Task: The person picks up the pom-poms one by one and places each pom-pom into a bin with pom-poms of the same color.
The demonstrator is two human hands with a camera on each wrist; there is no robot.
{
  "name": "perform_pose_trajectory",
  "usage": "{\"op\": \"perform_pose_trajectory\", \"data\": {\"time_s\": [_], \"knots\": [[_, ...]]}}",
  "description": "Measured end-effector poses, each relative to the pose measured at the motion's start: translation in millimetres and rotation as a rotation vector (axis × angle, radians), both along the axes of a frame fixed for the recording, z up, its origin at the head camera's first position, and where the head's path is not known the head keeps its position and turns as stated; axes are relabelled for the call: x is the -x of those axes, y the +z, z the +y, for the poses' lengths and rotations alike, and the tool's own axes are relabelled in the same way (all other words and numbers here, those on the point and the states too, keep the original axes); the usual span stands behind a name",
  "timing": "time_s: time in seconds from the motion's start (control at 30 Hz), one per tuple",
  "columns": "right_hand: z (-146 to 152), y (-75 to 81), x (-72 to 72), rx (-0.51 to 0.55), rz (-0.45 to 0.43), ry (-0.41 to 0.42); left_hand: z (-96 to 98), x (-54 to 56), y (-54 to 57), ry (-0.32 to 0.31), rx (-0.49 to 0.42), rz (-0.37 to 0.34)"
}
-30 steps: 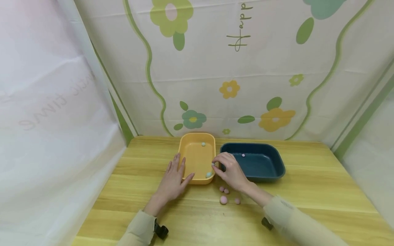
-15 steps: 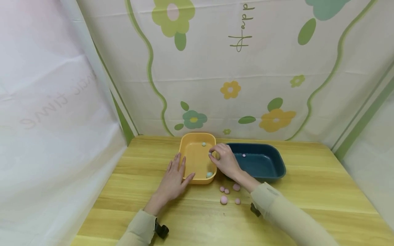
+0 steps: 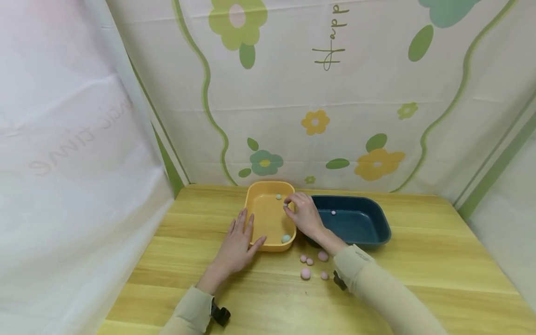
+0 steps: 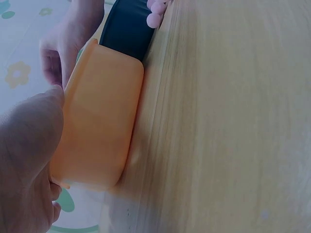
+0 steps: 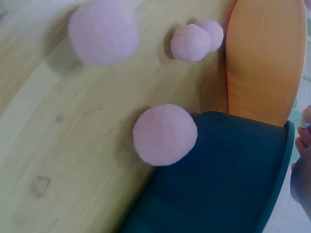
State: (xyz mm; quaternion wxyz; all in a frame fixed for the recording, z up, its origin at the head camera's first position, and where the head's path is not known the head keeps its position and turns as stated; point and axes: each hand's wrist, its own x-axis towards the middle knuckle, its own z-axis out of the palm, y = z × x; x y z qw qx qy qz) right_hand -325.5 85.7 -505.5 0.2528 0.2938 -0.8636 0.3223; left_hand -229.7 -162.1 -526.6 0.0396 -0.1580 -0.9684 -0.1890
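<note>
My left hand [image 3: 234,245] lies at the near left corner of the yellow bin [image 3: 270,214], its spread, straight fingers touching the rim. Over that bin's right rim, my right hand [image 3: 304,214] pinches a small pale pom-pom [image 3: 285,205] between thumb and fingers. Inside the yellow bin are a light green pom-pom [image 3: 278,197] at the back and a larger one [image 3: 286,238] in the near right corner. To the right stands a dark blue bin [image 3: 356,223], where a tiny pink pom-pom [image 3: 333,212] shows. The right hand covers part of the blue bin's left end.
Several pink pom-poms [image 3: 305,273] lie on the wooden table [image 3: 251,302] in front of the bins; the right wrist view shows a pink pom-pom [image 5: 165,134] close up. A printed cloth [image 3: 268,93] hangs behind the table's back edge.
My right hand has moved away from me along the yellow bin's right rim, still pinching the small pom-pom. A pink pom-pom it covered now shows. The left hand stays put.
</note>
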Motion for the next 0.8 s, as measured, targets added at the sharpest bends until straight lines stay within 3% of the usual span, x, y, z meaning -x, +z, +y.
{"op": "perform_pose_trajectory", "data": {"time_s": [0.4, 0.8], "knots": [[-4.8, -4.1, -5.7, 0.025, -0.035, -0.023, 0.0, -2.0, -0.9, 0.006, -0.009, 0.009], [14.6, -4.2, -35.7, -0.026, -0.091, 0.005, 2.3, 0.3, 0.9, 0.002, -0.005, 0.026]]}}
